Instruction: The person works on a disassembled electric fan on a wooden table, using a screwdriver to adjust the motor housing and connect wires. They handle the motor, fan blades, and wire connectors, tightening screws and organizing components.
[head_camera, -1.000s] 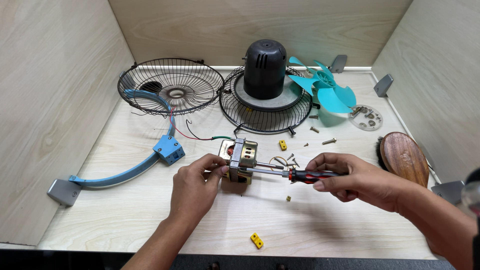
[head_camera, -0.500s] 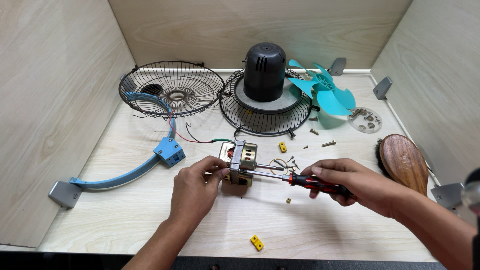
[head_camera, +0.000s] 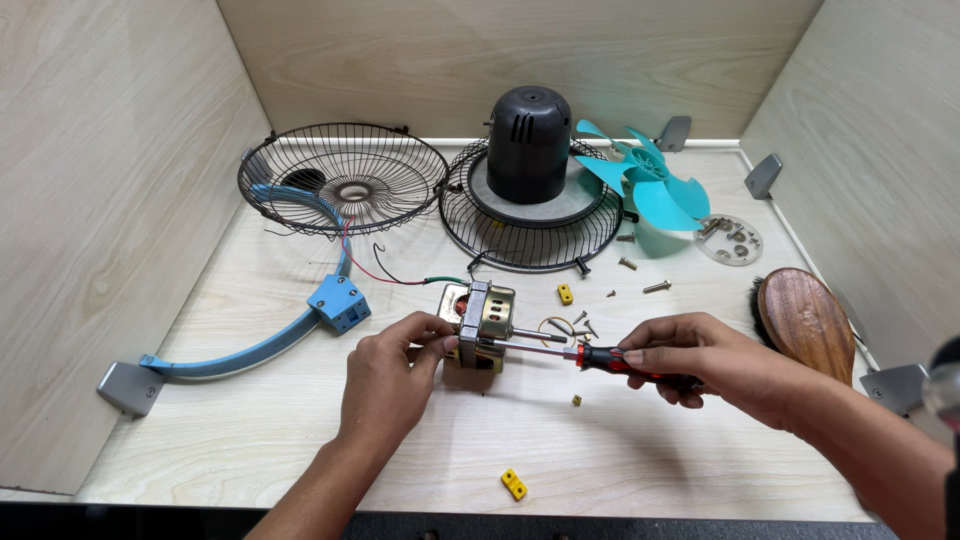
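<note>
A small fan motor (head_camera: 486, 322) with a metal frame and a protruding shaft stands on the wooden table (head_camera: 250, 440). My left hand (head_camera: 385, 375) grips it from the left side. My right hand (head_camera: 700, 360) holds a red and black screwdriver (head_camera: 600, 357) whose blade points left, its tip at the motor's frame. Red, black and green wires (head_camera: 395, 272) run from the motor toward the back left.
Behind stand two black wire fan guards (head_camera: 340, 178), a black motor cover (head_camera: 528, 145) and a teal fan blade (head_camera: 645, 185). A blue curved bracket (head_camera: 300, 325) lies left, a wooden brush (head_camera: 808, 320) right. Loose screws (head_camera: 655, 287), yellow clips (head_camera: 514, 484) and a clear disc (head_camera: 730, 240) are scattered around.
Both hands and the motor have stayed nearly in place. The screwdriver has shifted slightly at the motor's frame.
</note>
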